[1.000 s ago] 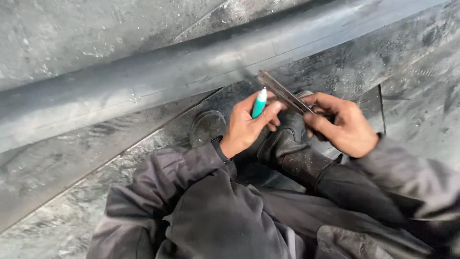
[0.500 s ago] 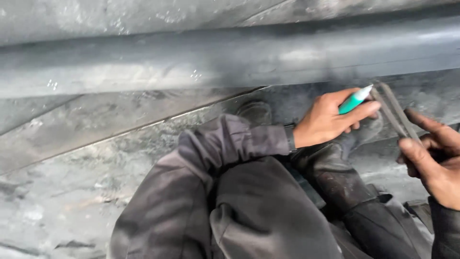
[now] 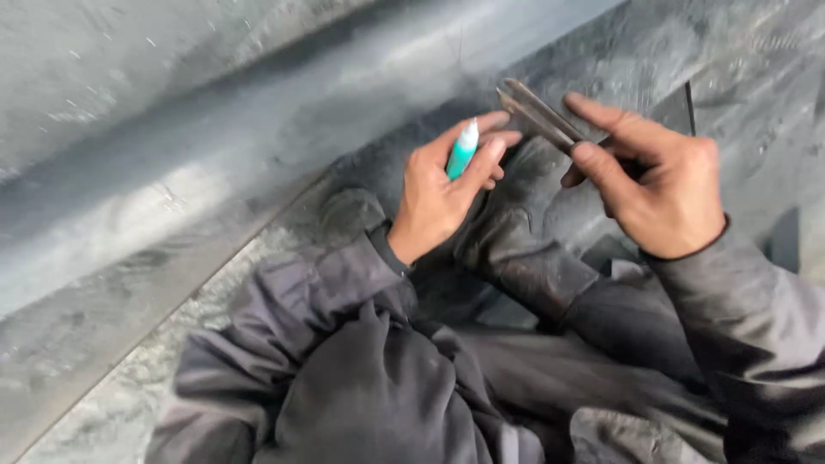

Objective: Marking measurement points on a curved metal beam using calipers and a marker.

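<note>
Long grey pipe [image 3: 258, 163] slanting across the upper view, dull and dusty. Below the pipe, dark grey sleeves and trousers [image 3: 516, 378], a worn boot [image 3: 516, 232] under both hands. Right hand [image 3: 662, 185] just below the pipe's right end, wrist bent, thumb and forefinger extended and pinched on a thin metal strip [image 3: 537, 112] angled up toward the pipe. Left hand [image 3: 443, 185] beside it, near the pipe's lower edge, fingers curled closed around a teal marker [image 3: 462, 150], white tip pointing up at the pipe.
</note>
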